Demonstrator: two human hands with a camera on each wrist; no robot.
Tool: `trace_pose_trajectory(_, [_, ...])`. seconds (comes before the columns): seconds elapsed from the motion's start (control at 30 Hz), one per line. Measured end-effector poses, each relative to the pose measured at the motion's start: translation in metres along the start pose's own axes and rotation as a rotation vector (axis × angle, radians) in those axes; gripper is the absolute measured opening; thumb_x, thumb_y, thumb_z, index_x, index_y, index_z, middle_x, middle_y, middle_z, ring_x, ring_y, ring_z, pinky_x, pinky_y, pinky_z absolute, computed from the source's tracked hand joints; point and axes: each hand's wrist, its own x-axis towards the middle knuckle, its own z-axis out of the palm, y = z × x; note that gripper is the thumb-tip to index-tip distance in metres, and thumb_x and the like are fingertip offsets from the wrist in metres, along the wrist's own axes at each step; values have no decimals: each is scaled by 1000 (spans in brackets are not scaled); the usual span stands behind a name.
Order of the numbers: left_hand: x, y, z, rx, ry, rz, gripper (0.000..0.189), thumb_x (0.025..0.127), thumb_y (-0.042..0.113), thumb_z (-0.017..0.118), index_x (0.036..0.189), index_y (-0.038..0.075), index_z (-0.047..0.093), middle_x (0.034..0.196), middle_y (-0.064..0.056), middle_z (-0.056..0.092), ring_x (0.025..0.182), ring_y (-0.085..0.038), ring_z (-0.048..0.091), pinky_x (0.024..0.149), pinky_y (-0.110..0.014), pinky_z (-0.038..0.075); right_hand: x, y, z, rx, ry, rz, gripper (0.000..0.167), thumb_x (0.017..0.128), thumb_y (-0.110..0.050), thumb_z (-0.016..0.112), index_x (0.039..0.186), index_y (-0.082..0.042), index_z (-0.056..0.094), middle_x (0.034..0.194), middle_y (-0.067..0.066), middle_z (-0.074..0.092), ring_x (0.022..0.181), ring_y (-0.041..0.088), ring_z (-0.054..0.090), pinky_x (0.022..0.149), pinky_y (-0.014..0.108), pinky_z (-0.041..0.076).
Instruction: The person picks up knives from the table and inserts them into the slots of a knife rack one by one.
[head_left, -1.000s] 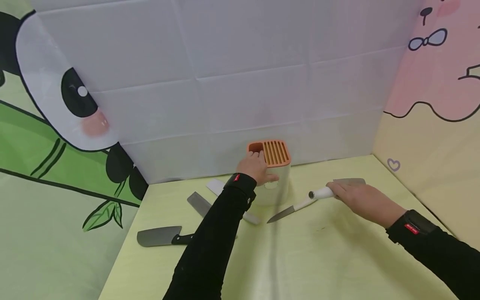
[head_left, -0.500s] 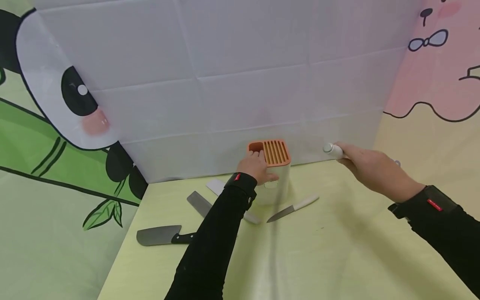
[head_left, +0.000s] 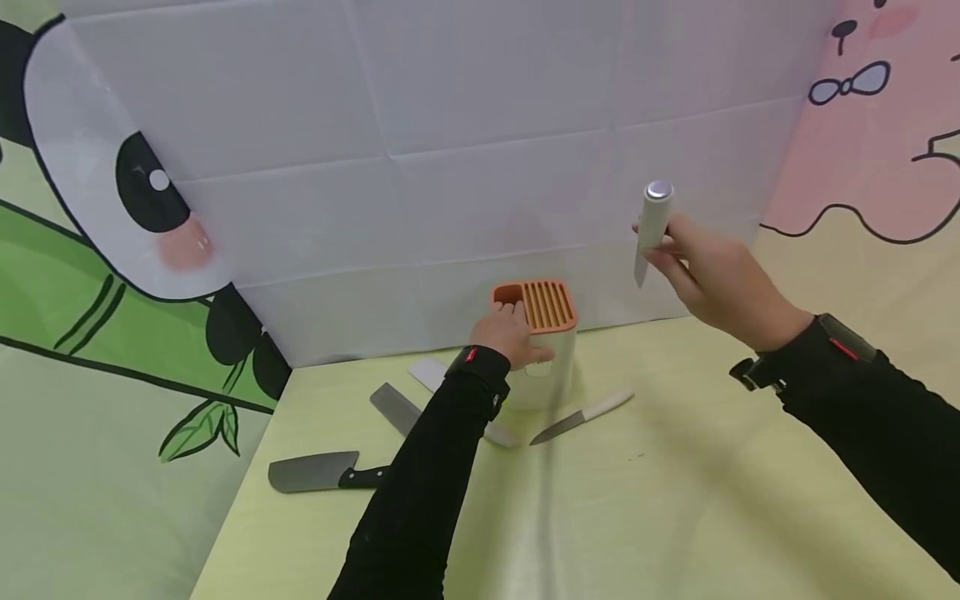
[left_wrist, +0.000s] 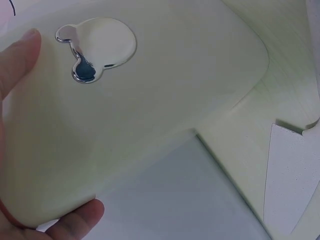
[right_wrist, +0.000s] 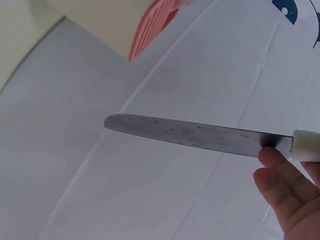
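Knife point(head_left: 655, 218) now higher, blade point(right_wrist: 190, 135) dn.

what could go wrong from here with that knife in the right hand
The right hand seems to have a fingertip against the blade of the knife, so a slip might cut it.

The left hand grips the knife block with fingers beside the slots; a badly aimed blade could catch them.

The cleaver lies close by the left sleeve, which might knock it.
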Motion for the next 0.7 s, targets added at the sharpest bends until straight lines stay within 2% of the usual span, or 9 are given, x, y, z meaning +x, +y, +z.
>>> trace_pose_trajectory(0.1, [-1,-1,1,-3,2,-6,105,81,75,51,151,2,24,148,-13,39,136,-26,35,110,-36,32,16,-7,5,72,11,38,36,94,-4,61,129,-3,53,128,10,62,103,26,66,77,35,54])
trace_pose_trajectory(0.2, [-3,0,0,-9,17,-7,104,81,75,53,150,2,27,144,-13,43,133,-26,39,107,-36,36,29,-14,12,137,31,63,30,96,-7,59,126,-3,55,127,10,62,107,27,65,85,42,53])
trace_pose_trajectory(0.47, [-3,1,1,-10,30,-22,105,80,76,52,151,4,25,148,-12,40,136,-25,35,107,-38,36,54,-28,34,282,47,67,24,98,-10,56,120,-1,56,125,8,62,109,20,63,89,36,52])
trace_pose_trajectory(0.7, [-2,3,1,-11,40,-6,104,79,76,53,149,3,29,143,-11,44,131,-25,40,107,-37,36,67,-37,51,356,41,76,24,99,-10,55,120,0,55,125,11,61,108,18,63,91,33,51])
